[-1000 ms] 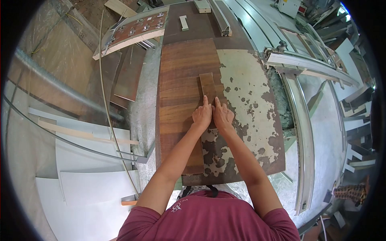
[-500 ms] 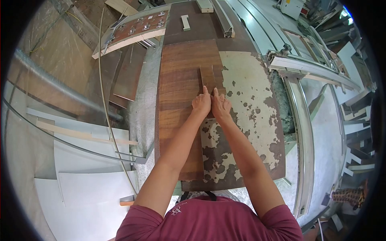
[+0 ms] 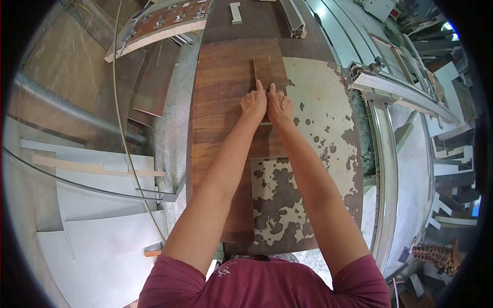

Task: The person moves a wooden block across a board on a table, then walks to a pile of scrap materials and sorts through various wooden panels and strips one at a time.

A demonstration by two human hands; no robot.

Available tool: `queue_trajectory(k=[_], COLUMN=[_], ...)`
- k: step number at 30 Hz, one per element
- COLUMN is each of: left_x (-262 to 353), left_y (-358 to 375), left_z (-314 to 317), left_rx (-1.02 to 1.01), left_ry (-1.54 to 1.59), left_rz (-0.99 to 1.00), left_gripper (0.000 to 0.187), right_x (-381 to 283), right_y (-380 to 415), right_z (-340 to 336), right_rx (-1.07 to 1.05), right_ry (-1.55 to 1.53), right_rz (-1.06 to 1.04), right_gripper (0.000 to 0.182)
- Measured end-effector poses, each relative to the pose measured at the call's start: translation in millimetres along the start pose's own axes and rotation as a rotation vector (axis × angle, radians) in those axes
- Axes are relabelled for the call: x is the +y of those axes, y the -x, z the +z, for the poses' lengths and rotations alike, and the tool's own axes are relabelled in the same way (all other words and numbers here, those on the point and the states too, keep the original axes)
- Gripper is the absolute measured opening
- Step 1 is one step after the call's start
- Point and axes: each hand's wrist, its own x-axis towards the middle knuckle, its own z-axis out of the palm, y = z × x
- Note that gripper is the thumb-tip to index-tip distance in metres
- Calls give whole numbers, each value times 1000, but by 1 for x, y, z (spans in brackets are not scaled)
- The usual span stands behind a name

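Observation:
A short, narrow wooden board (image 3: 263,69) lies lengthwise on a brown wood-grain panel (image 3: 221,102). My left hand (image 3: 254,105) is closed on the board's near left part, its index finger stretched forward along the top. Close beside it, my right hand (image 3: 280,107) holds the right side in the same way, index finger pointing ahead. Both hands hide much of the board, and the undersides of the fingers are out of sight. The panel has a stepped cutout at its near right and rests on a worn board (image 3: 328,149) with a patchy cream surface.
An aluminium profile (image 3: 294,20) and a small pale block (image 3: 235,13) lie at the far end. Right of the table runs a metal rail (image 3: 385,179). White sheets (image 3: 108,246) and a thin long strip (image 3: 119,87) are on the left. Another person's patterned sleeve (image 3: 434,255) shows at lower right.
Both hands have slid the narrow board forward, away from me, along the panel. The panel's step now shows between my forearms. My view has shifted slightly forward and closer.

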Motion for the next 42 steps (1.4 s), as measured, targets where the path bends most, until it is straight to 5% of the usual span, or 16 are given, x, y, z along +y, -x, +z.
queue_trajectory(k=[11,14,23,42], left_x=[-3,-3,-4,27], left_y=[-99,-112,-124,113], left_z=[3,-3,0,31], left_rx=[90,110,134,40], left_ry=[62,92,175,-32], left_rz=[9,10,13,3], left_gripper=[47,47,47,54], right_x=[3,8,1,39], right_y=[-101,-123,-120,104], right_z=[22,29,25,-14], right_rx=[20,-1,33,9], right_ry=[84,130,119,88], right_rz=[-55,-71,-54,-16], right_gripper=[23,32,27,44])
